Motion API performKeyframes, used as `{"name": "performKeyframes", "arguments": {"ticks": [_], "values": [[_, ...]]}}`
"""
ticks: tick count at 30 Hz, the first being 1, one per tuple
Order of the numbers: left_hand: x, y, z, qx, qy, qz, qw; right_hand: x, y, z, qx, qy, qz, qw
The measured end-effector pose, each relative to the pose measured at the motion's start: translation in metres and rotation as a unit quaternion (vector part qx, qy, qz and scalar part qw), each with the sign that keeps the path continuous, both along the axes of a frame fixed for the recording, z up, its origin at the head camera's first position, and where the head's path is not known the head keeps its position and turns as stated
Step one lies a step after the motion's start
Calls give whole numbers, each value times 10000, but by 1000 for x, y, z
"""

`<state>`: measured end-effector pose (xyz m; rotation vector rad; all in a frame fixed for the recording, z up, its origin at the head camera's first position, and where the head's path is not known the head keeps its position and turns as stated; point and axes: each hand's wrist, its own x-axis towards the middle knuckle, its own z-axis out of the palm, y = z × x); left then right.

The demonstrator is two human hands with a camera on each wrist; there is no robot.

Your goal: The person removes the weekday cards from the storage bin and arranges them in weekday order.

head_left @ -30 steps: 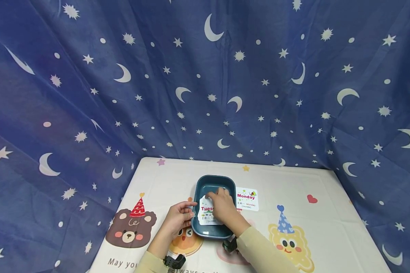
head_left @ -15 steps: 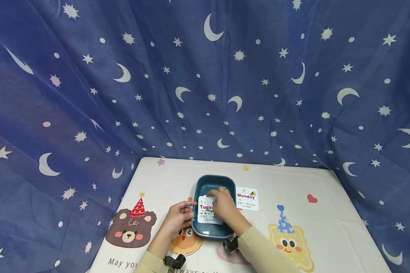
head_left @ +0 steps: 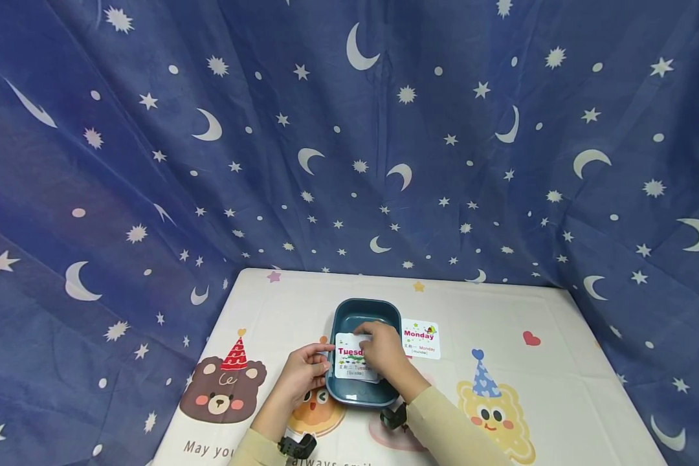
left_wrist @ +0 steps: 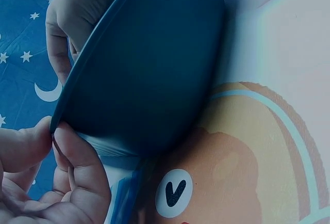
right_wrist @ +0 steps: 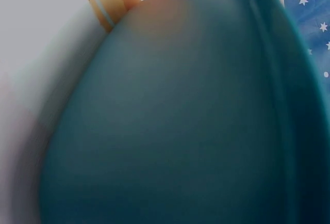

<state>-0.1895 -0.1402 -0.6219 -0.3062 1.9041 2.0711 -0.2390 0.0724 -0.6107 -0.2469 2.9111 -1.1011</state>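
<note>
A dark teal rectangular tray (head_left: 358, 396) stands on the table. My left hand (head_left: 304, 372) is at its left side; in the left wrist view, thumb and index finger pinch the rim of the tray (left_wrist: 134, 69). My right hand (head_left: 386, 355) reaches over the tray, fingers bent, and holds a white "Tuesday" card (head_left: 349, 369) by its upper right part, hiding some of the print. A second white edge shows just under this card. Beside the tray's right wall lies a "Monday" card (head_left: 422, 340), face up. Only the blurred tray wall (right_wrist: 154, 121) fills most of the right wrist view.
The white tablecloth (head_left: 489, 323) carries printed cartoon figures, including a bear (head_left: 218, 391) and a yellow biscuit (head_left: 495, 421). A blue curtain (head_left: 326, 129) with moons and stars hangs behind the table and along its sides.
The "Tuesday" card has shifted slightly left and away from me, so more of its print shows. My left hand and the tray stay in place.
</note>
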Motion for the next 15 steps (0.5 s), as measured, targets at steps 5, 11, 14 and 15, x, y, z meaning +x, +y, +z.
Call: {"name": "performKeyframes", "arguments": {"ticks": [5,11,14,15], "values": [[0,0,1,-2,-15,-11,10000,1,2,1,-201,31,-88,9998],[-1,0,0,35,-4,-4,10000,1,4,9,-623,-84,-181,9979],[-1,0,-1,50,14,8,10000,0,6,13,-834,-217,-239,9960],[0,0,-1,44,12,17,10000,0,7,14,-872,-247,-262,9955]]}}
